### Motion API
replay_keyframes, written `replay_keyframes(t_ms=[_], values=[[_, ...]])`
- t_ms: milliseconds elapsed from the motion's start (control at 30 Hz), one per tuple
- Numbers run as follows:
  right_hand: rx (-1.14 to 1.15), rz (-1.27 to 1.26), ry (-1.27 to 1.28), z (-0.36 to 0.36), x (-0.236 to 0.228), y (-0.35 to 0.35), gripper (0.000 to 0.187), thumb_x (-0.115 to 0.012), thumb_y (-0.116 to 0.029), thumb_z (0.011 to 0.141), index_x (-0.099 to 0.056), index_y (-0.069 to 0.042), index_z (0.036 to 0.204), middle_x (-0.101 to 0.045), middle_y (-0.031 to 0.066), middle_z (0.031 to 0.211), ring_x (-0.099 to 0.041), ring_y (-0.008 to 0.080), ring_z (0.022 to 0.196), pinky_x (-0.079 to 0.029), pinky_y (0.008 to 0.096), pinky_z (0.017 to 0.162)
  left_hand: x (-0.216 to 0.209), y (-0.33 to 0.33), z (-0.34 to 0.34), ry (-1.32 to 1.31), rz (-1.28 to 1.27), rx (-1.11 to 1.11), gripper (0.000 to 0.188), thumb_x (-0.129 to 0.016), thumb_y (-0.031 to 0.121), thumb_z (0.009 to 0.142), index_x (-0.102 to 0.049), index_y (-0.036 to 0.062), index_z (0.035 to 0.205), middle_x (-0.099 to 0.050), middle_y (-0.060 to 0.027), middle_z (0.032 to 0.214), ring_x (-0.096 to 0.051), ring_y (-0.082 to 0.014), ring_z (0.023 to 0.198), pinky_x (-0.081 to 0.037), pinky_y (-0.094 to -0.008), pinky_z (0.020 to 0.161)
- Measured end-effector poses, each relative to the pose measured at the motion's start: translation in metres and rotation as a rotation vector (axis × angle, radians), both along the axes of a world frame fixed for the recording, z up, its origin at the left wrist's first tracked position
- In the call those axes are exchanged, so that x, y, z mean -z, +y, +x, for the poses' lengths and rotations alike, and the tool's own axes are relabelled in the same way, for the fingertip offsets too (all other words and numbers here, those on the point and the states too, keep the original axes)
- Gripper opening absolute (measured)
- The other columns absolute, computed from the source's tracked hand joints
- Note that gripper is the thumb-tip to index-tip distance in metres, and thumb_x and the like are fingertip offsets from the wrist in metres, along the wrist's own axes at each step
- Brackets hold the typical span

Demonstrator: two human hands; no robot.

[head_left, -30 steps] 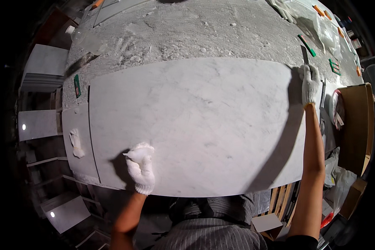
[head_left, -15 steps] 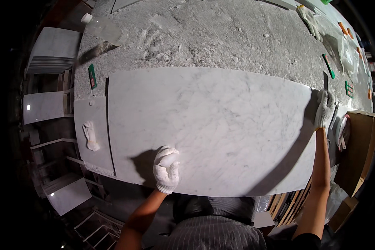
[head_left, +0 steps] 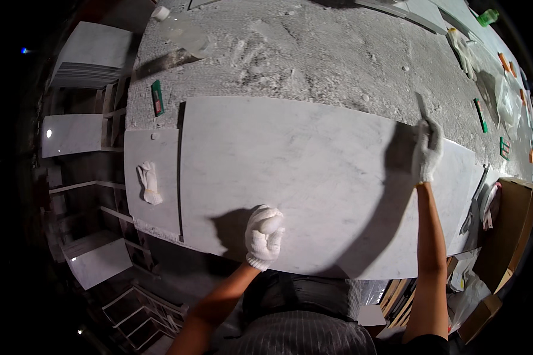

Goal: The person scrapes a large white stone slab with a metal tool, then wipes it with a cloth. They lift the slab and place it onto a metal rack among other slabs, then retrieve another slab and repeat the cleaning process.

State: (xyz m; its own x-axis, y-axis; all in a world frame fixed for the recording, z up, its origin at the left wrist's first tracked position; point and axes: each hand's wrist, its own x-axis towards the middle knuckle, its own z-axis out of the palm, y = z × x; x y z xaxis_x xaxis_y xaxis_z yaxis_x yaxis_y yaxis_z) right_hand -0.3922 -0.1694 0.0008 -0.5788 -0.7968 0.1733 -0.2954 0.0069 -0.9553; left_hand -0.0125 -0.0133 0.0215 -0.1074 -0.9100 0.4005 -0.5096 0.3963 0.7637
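Marble slab [head_left: 302, 171] lies flat on dusty counter [head_left: 314, 53], just before person's torso [head_left: 308, 293]; looks heavy, stiff, brittle, best held by opposite edges. Left hand [head_left: 263, 244] curls round white wad [head_left: 271, 223]; right hand [head_left: 429, 152] grips thin grey blade [head_left: 420, 105].

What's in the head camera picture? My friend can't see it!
A white-gloved left hand grips something white over a large pale slab; the gloved right hand holds a thin tool near the slab's far edge. Another glove lies on a smaller slab.
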Motion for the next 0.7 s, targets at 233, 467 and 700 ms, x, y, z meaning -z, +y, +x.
replay_keyframes(t_ms=[233,467,700], values=[[-0.242,0.061,0.249,0.159,-0.018,-0.050,0.017,-0.059,-0.011,0.097,-0.061,-0.003,0.112,-0.064,0.0033,0.089,-0.059,0.0079,0.079,-0.048,0.0227,0.071,-0.005,-0.003,0.006,0.070,0.014,0.011,0.016,-0.061,0.010,0.089,-0.060,0.0019,0.103,-0.065,-0.0136,0.101,-0.062,-0.0320,0.092,-0.049,-0.0492,0.092],[-0.310,-0.006,0.309,0.301,-0.019,-0.080,0.017,-0.060,-0.013,0.094,-0.064,-0.005,0.108,-0.068,0.0093,0.087,-0.067,0.0189,0.076,-0.052,0.0290,0.072,-0.014,0.005,0.051,0.486,0.530,0.197,0.026,-0.074,0.006,0.079,-0.064,0.0022,0.103,-0.065,-0.0146,0.105,-0.063,-0.0330,0.096,-0.051,-0.0417,0.086],[-0.415,-0.020,0.298,0.445,-0.023,-0.085,0.017,-0.059,-0.010,0.093,-0.063,-0.005,0.109,-0.068,0.0100,0.083,-0.068,0.0200,0.074,-0.052,0.0308,0.068,-0.052,-0.035,0.230,0.321,0.179,0.324,0.019,-0.065,0.004,0.081,-0.064,0.0027,0.101,-0.065,-0.0133,0.102,-0.061,-0.0295,0.094,-0.048,-0.0470,0.093]])
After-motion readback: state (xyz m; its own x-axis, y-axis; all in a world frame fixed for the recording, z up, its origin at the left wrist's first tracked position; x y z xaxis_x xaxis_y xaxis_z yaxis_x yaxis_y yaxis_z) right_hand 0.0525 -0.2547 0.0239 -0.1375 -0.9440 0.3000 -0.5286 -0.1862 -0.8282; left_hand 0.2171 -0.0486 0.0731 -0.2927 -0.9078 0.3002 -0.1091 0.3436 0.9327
